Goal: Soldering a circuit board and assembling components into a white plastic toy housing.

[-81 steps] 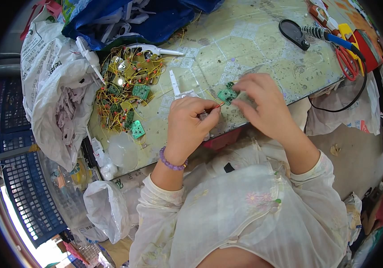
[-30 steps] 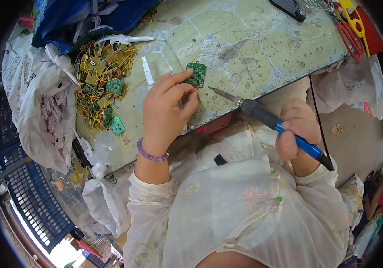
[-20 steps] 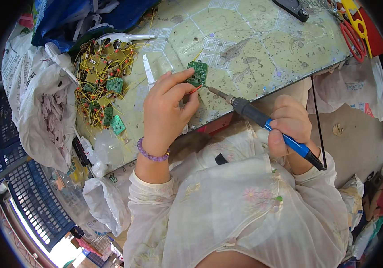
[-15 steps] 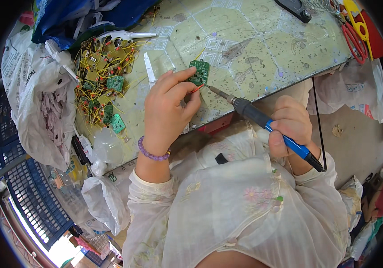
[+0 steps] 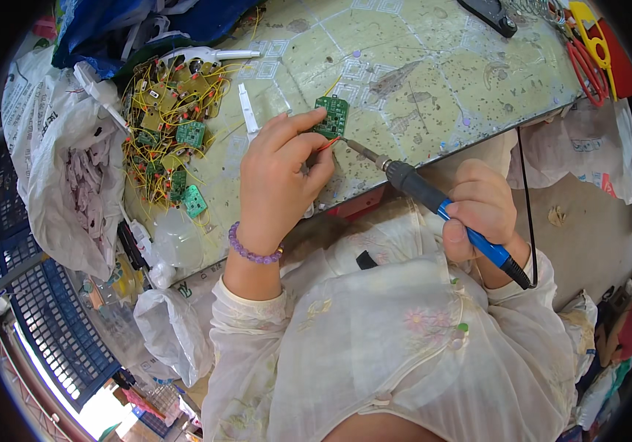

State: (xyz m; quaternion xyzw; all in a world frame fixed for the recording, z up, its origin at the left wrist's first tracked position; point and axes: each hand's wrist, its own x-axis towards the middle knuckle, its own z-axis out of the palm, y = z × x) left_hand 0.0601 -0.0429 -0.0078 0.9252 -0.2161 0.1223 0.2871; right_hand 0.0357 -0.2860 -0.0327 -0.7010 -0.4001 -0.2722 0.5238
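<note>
A small green circuit board lies on the table, with the index finger of my left hand on its left side. The thumb and other fingers of that hand pinch a short red wire at the board's lower edge. My right hand is wrapped round the blue handle of a soldering iron. The iron's tip meets the wire end at the board's near edge, or hovers just by it; the exact contact is too small to tell.
Left of my hand is a heap of circuit boards with yellow wires. A white plastic piece lies beside my left hand. Scissors sit at the far right. The iron's black cord hangs past the table edge. Plastic bags stand left.
Almost nothing differs. Both hands, the board and the iron hold nearly the same places, with only a very slight shift of the view.
</note>
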